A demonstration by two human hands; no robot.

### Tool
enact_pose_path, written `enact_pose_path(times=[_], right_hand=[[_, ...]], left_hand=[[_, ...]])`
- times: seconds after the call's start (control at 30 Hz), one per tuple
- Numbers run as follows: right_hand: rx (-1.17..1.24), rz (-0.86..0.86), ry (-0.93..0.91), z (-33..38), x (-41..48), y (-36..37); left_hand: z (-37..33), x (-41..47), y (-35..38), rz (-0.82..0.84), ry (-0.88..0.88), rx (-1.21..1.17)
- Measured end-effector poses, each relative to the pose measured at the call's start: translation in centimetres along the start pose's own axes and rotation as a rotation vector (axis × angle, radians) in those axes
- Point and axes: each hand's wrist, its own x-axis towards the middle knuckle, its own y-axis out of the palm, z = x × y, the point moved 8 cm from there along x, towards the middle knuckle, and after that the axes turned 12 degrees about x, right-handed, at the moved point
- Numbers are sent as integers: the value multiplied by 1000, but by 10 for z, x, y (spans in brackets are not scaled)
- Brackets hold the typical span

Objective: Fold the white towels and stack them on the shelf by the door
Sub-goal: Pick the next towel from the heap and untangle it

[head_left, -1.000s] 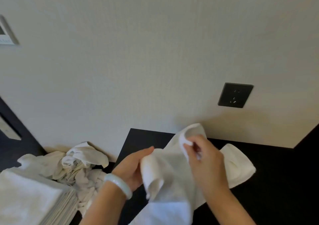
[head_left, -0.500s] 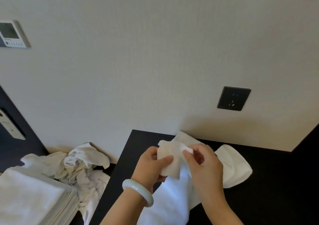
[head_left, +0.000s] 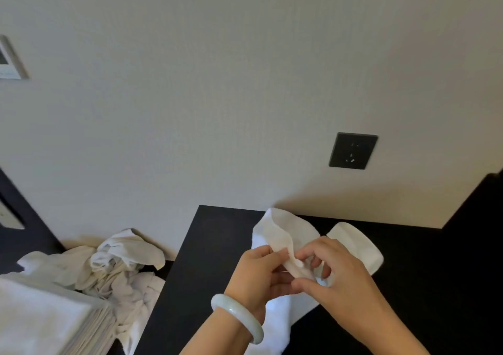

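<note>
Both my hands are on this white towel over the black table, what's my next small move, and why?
The left hand and right hand pinch the white towel close together at one bunched spot, and the rest hangs crumpled onto the black table. So probably draw them apart along the edge until it pulls taut, ready to fold.

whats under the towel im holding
The black table shows around the towel, whose lower part seems to rest on it. Anything beneath the cloth is covered.
</note>
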Motion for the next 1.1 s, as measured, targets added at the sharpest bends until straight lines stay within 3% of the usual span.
enact_pose_path(times=[0.17,0.3,0.47,0.53,0.67,0.77,0.83,0.93,1.03,1.1], right_hand=[[127,-90,95,-17,-11,-17],[110,-238,49,-25,-21,-36],[71,-7,28,-28,-21,-19],[11,-52,18,-32,-20,-23],[77,-221,73,-46,-21,-47],[67,-231,105,-55,-26,-64],[61,-223,126,-60,-31,-75],[78,-291,164,-73,-41,-94],[103,-416,218,-90,-49,-113],[147,-482,243,-99,-52,-123]], left_hand=[[16,7,19,55,-72,-54],[17,12,26,78,-75,-90],[18,20,32,108,-91,-124],[24,24,33,98,-132,-143],[32,47,22,-3,-210,-159],[32,79,-7,-184,-244,-190],[34,102,-31,-289,-257,-34],[33,131,-67,-376,-262,516],[30,149,-81,-304,-212,1079],[30,160,-81,-255,-150,1179]])
